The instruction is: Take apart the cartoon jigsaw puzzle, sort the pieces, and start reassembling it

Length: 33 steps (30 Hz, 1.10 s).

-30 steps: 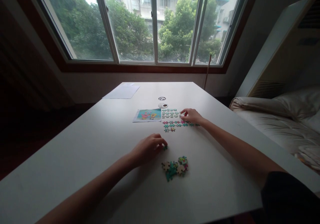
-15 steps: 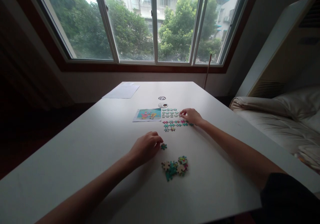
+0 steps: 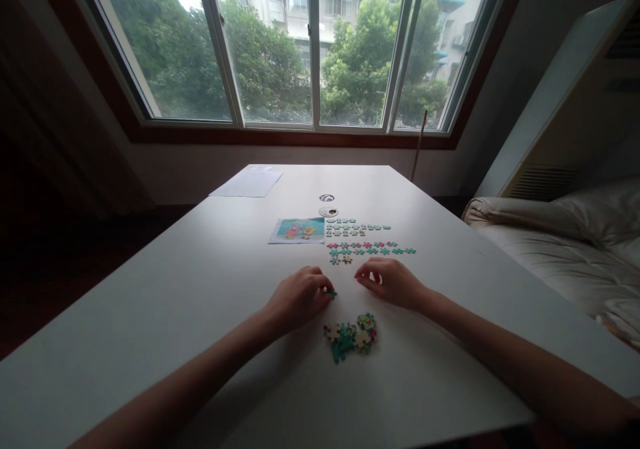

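Observation:
My left hand point(image 3: 301, 294) rests on the white table point(image 3: 165, 302), its thumb and fingers closed on a small green jigsaw piece point(image 3: 333, 293). Facing it from the right is my right hand point(image 3: 395, 283), its thumb and forefinger tips brought together in a loop with no piece visible in them. Just beyond it lie sorted rows of jigsaw pieces point(image 3: 357, 252), mostly green with some pink. Nearer to me, a loose heap of jigsaw pieces point(image 3: 345, 341) shows both printed and plain backs.
A printed cartoon picture point(image 3: 301, 229) lies left of the rows. Two round stickers or discs point(image 3: 329, 212) are behind it. White paper sheets point(image 3: 247, 183) lie at the far left corner. A window point(image 3: 315, 55) and a pale sofa point(image 3: 545, 229) stand beyond the table.
My right hand has left the rows of pieces and come back toward me, close to my left hand. The left hand has closed over the green piece beside it.

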Each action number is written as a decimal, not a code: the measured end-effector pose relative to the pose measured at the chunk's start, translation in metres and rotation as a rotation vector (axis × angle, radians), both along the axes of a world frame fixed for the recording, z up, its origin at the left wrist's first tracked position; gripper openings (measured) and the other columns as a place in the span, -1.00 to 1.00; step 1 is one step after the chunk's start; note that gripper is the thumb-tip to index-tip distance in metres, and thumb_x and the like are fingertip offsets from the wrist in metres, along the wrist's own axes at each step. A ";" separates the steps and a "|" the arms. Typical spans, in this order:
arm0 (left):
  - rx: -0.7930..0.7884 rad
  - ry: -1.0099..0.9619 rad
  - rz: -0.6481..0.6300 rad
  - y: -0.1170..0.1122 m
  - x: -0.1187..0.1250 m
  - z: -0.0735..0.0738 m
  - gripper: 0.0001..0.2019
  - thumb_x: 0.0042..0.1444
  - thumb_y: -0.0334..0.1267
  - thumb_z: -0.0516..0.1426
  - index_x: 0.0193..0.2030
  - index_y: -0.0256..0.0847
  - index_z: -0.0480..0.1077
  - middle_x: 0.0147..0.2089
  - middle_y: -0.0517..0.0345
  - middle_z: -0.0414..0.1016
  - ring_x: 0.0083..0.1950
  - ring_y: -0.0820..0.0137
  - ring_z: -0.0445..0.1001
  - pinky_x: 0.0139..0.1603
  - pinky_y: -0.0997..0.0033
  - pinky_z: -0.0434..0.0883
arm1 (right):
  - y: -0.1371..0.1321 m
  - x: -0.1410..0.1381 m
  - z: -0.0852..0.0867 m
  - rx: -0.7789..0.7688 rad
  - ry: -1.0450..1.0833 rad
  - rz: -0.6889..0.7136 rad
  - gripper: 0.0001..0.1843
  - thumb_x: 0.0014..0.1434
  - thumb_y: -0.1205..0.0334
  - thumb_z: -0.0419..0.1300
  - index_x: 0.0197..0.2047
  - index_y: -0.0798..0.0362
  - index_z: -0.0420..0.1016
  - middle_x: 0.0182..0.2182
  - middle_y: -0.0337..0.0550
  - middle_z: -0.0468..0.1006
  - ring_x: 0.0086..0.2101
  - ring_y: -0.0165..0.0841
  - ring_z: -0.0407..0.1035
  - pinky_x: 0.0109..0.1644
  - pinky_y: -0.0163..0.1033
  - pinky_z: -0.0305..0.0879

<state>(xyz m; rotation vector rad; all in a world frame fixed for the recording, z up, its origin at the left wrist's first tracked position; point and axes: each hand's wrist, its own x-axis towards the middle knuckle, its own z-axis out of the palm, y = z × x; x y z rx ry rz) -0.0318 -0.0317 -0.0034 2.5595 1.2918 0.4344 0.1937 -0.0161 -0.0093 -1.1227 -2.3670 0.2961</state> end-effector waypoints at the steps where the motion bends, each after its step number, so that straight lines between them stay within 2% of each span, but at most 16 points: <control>1: -0.018 -0.017 -0.004 0.001 0.000 -0.001 -0.80 -0.02 -0.37 0.04 -0.28 -0.14 0.45 -0.29 0.12 0.39 -0.26 0.35 0.36 -0.25 0.42 0.29 | -0.004 -0.002 -0.001 -0.002 0.001 0.018 -0.87 0.08 0.26 0.08 -0.34 0.00 0.46 -0.46 -0.26 0.47 -0.52 -0.52 0.27 -0.41 -0.41 0.18; 6: -0.108 -0.094 -0.043 0.004 -0.002 0.001 -0.86 -0.10 -0.38 0.08 -0.34 -0.21 0.40 -0.32 0.13 0.36 -0.29 0.38 0.35 -0.28 0.46 0.29 | -0.016 -0.008 0.000 0.008 -0.001 0.088 -0.85 0.08 0.29 0.08 -0.30 0.01 0.46 -0.42 -0.24 0.49 -0.51 -0.51 0.29 -0.40 -0.41 0.19; 9: -0.168 -0.141 -0.048 0.004 -0.002 0.001 -0.87 -0.14 -0.42 0.08 -0.37 -0.24 0.36 -0.39 0.17 0.37 -0.37 0.43 0.35 -0.36 0.49 0.28 | -0.021 -0.010 -0.001 0.033 0.001 0.102 -0.85 0.09 0.30 0.07 -0.30 0.02 0.46 -0.42 -0.23 0.49 -0.50 -0.51 0.29 -0.38 -0.40 0.18; 13: -0.283 -0.298 -0.041 0.003 0.003 0.001 -0.91 -0.13 -0.44 0.06 -0.42 -0.27 0.34 -0.47 0.21 0.38 -0.46 0.49 0.33 -0.45 0.54 0.26 | -0.025 -0.012 -0.001 0.087 0.000 0.093 -0.86 0.10 0.27 0.07 -0.30 0.02 0.46 -0.45 -0.24 0.49 -0.51 -0.51 0.28 -0.36 -0.38 0.16; 18: -0.585 -0.662 0.009 0.001 0.012 0.004 -0.90 -0.13 -0.35 0.14 -0.42 -0.32 0.35 -0.52 0.21 0.39 -0.48 0.51 0.32 -0.47 0.54 0.24 | -0.028 -0.015 -0.001 0.167 0.026 0.065 -0.86 0.11 0.21 0.09 -0.29 0.01 0.44 -0.46 -0.26 0.49 -0.52 -0.50 0.27 -0.33 -0.33 0.11; 21: -0.727 -0.774 0.068 -0.001 0.015 0.007 -0.85 -0.17 -0.34 0.19 -0.43 -0.33 0.34 -0.56 0.24 0.38 -0.54 0.54 0.29 -0.53 0.56 0.18 | -0.029 -0.015 -0.001 0.189 0.044 0.061 -0.86 0.11 0.19 0.09 -0.30 0.02 0.44 -0.47 -0.26 0.49 -0.53 -0.51 0.26 -0.33 -0.33 0.10; 26: -0.791 -0.822 0.085 -0.004 0.018 0.008 -0.83 -0.21 -0.34 0.21 -0.44 -0.34 0.35 -0.57 0.25 0.38 -0.55 0.55 0.28 -0.53 0.56 0.18 | -0.030 -0.015 -0.002 0.213 0.050 0.074 -0.86 0.12 0.21 0.07 -0.31 0.03 0.44 -0.47 -0.25 0.49 -0.53 -0.51 0.26 -0.35 -0.33 0.08; 33: -0.785 -0.817 0.087 -0.003 0.017 0.008 -0.83 -0.19 -0.32 0.21 -0.42 -0.31 0.34 -0.58 0.24 0.40 -0.54 0.53 0.30 -0.52 0.54 0.18 | -0.029 -0.015 -0.001 0.261 0.064 0.086 -0.86 0.12 0.23 0.06 -0.32 0.04 0.43 -0.49 -0.26 0.49 -0.55 -0.52 0.24 -0.36 -0.33 0.08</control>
